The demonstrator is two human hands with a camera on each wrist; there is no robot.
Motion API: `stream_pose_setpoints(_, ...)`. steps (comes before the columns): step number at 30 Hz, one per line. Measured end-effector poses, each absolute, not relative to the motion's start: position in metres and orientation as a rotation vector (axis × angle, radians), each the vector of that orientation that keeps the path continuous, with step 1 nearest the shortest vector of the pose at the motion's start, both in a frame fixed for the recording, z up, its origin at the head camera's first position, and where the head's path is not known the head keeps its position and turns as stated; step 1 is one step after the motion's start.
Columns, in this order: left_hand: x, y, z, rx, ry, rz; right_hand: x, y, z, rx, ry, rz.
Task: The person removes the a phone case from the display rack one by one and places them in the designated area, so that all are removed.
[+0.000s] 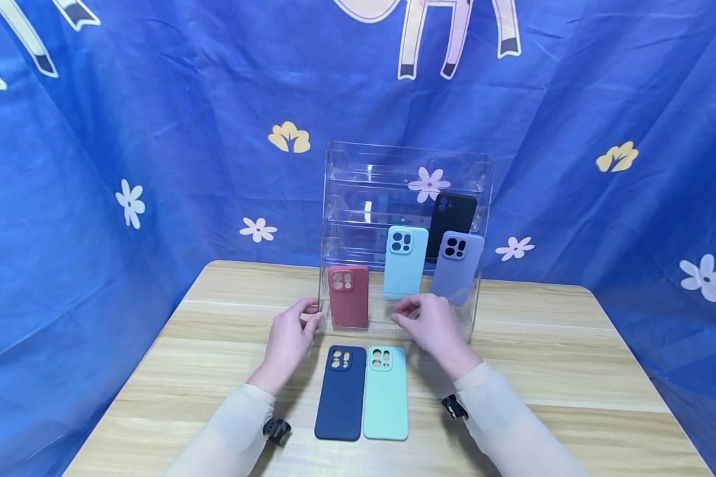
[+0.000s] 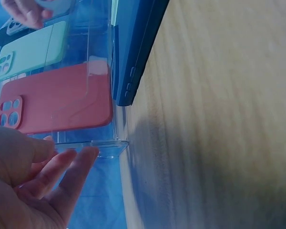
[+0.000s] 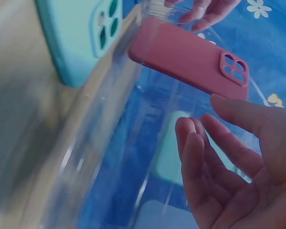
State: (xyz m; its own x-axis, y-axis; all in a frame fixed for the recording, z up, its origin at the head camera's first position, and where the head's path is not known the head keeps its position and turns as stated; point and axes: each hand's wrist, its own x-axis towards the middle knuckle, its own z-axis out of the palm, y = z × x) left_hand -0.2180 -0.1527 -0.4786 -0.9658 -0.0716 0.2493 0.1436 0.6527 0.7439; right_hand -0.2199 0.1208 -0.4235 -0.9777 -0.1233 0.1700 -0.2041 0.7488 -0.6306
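Observation:
A clear tiered display rack [image 1: 358,255] stands on the table. My left hand [image 1: 290,338] is at its lower left side, with fairly straight fingertips by the clear edge; whether they press it is hard to tell. Close beside that hand, a red phone case [image 1: 349,298] leans in the bottom tier. My right hand [image 1: 432,324] hovers before the lower right part with loosely bent fingers and nothing between them, as the right wrist view shows. Above it are a light blue phone case [image 1: 405,262] and a purple phone case [image 1: 458,268]. Higher up leans a black phone case [image 1: 450,218].
A dark blue phone case [image 1: 341,397] and a mint green phone case [image 1: 386,397] lie side by side on the wooden table [image 1: 573,371], between the forearms and in front of the rack. A blue patterned cloth [image 1: 215,165] hangs behind and at both sides.

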Motion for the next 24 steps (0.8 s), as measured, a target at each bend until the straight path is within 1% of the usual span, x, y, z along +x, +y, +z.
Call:
stream_pose_setpoints(8, -0.218, -0.152, -0.479, -0.075, -2.601, -1.213, -0.227, 0.112, -0.407, 0.328, -2.763, 1.003)
stream_pose_setpoints(15, -0.218, -0.154, -0.479, -0.086, -2.592, -1.226, -0.234, 0.106, -0.401, 0.354, -2.723, 1.046)
stream_pose_setpoints(24, -0.217, -0.154, -0.479, -0.074, -2.603, -1.235, -0.248, 0.094, -0.397, 0.461, -2.605, 1.132)
